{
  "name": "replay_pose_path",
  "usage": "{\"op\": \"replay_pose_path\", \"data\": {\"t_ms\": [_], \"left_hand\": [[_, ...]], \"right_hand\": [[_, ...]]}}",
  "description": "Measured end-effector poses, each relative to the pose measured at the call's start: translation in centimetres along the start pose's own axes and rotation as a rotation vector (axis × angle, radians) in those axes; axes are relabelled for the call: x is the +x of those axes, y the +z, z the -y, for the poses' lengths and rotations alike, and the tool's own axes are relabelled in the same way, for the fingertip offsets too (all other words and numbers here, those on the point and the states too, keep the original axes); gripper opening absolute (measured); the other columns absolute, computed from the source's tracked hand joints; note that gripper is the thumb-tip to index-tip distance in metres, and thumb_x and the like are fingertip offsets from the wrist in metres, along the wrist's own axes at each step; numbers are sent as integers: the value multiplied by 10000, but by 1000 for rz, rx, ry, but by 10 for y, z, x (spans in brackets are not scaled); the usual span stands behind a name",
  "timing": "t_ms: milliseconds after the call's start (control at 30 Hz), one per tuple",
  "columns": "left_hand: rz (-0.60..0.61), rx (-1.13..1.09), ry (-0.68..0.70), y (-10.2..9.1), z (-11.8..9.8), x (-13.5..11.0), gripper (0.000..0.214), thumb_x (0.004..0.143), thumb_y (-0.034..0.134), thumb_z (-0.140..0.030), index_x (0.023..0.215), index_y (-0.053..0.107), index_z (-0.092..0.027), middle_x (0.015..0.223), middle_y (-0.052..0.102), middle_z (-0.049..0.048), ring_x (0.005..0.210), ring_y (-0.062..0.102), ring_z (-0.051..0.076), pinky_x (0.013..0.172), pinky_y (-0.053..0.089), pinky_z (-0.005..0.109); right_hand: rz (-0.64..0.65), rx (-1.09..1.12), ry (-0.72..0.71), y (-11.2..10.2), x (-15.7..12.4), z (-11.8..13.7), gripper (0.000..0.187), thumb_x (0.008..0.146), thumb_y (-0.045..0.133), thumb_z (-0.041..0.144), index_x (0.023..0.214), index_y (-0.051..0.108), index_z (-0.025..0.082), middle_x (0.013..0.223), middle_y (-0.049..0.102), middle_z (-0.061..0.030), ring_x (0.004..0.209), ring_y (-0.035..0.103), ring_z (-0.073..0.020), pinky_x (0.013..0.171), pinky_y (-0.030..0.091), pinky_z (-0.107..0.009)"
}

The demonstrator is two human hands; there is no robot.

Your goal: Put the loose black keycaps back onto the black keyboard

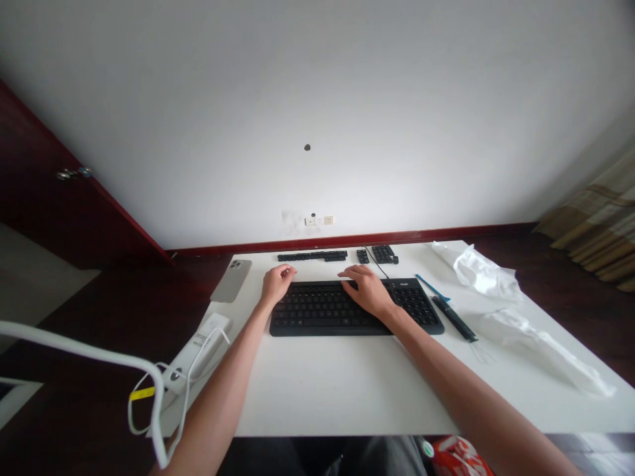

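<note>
I am resting my right hand [366, 291] open on the upper right keys of a black keyboard [330, 313], which is lying at my twelve o'clock. My left hand [278, 283] is hanging loosely curled at the keyboard's top left corner, and I am gripping nothing with either hand. Just beyond the keyboard, a row of loose black keycaps [312, 256] is lying near the far edge of the white desk [347, 396], beside two small keycap clusters [383, 254]. A gray smartphone [231, 280] is lying face down at eleven o'clock, and a white corded device [196, 350] is sitting at ten. At two o'clock, a black bar [454, 318] and a blue strip [431, 287] are lying beside white plastic bags [476, 271].
</note>
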State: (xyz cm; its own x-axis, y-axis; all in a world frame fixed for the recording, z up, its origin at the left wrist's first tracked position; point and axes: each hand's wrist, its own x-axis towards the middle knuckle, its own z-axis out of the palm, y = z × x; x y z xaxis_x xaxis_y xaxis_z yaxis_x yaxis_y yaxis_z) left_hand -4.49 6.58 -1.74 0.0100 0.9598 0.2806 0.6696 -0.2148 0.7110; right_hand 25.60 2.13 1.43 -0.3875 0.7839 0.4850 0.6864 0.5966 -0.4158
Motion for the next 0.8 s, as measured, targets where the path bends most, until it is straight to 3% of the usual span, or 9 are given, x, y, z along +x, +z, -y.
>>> {"op": "replay_pose_path", "data": {"t_ms": [167,300,533,800], "left_hand": [[-21,-27,-12,-4,-3,-2,350,913,541,-455,879,760,-184,722,692,37,663,578,168,666,396,266],[-106,-20,-51,-6,-4,-2,380,910,525,-486,869,741,-176,677,645,27,650,559,168,660,398,262],[-212,33,-105,-3,-5,0,345,882,526,-455,816,716,-175,680,653,29,657,560,165,658,394,258],[-196,5,-67,-5,-4,-1,351,896,527,-473,833,702,-175,709,661,19,653,539,152,646,377,254]], "right_hand": [[31,-39,104,0,1,-19,246,993,532,228,1049,768,187,1061,750,-90,1036,666,-252,967,535,-396],[103,-93,136,3,2,-16,282,1020,502,255,995,776,191,1024,756,-86,1017,683,-227,925,540,-335],[123,-166,161,3,2,-16,297,1043,486,288,993,767,205,1017,741,-76,966,700,-206,830,533,-276],[158,-168,134,-3,-1,-13,342,1081,403,320,1047,735,244,1101,725,-48,895,718,-204,761,520,-284]]}}
